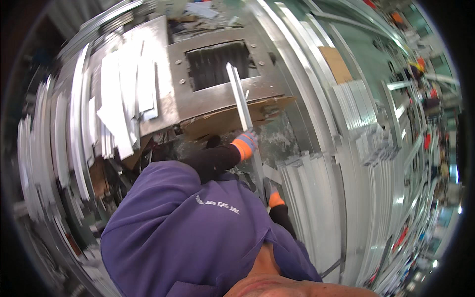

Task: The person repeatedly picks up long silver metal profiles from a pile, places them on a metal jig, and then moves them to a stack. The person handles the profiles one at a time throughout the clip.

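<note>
My left hand (246,142), in a grey glove with an orange cuff, is closed around the middle of a long, slim aluminium profile (238,94). My right hand (274,196), gloved the same way, holds the profile close to my chest; its fingers are partly hidden. The profile's far end lies over a rectangular opening in a metal machine plate (219,97). Inside the opening is a dark, ridged surface (211,65) that looks like a brush roller. Torn brown cardboard (207,128) hangs along the plate's near edge.
Bright metal strips (126,85) lie on a metal table to the left, beside longer profiles (78,122). On the right are stacked profiles (311,196), long rails (297,63) and a cardboard piece (335,65). Scraps (200,11) litter the area behind the plate.
</note>
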`<move>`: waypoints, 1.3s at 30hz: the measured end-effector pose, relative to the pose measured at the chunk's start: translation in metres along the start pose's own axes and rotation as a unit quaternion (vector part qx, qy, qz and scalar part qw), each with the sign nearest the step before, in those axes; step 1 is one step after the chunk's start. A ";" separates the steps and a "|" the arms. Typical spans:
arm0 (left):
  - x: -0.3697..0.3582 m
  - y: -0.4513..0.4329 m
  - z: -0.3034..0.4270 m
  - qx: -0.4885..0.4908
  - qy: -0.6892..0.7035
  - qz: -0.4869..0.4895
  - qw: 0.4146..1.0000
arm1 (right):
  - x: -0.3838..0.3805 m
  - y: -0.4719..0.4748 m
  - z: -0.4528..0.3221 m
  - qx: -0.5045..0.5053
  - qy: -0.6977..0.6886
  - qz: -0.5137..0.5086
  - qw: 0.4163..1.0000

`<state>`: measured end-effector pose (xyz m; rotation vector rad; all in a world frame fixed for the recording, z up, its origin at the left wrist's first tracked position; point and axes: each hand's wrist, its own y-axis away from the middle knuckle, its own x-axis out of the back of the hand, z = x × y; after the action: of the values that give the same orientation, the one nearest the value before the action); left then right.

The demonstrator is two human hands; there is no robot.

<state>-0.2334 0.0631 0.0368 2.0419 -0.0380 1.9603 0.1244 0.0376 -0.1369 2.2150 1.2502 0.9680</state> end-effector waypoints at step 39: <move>-0.166 0.517 -0.252 0.650 0.552 0.392 0.344 | -0.414 -0.170 -0.573 0.487 0.398 0.011 0.777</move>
<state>-0.6077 -0.4008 -0.0169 -0.2314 1.5303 4.3451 -0.5439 -0.2211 -0.0138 2.5610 2.5854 1.6185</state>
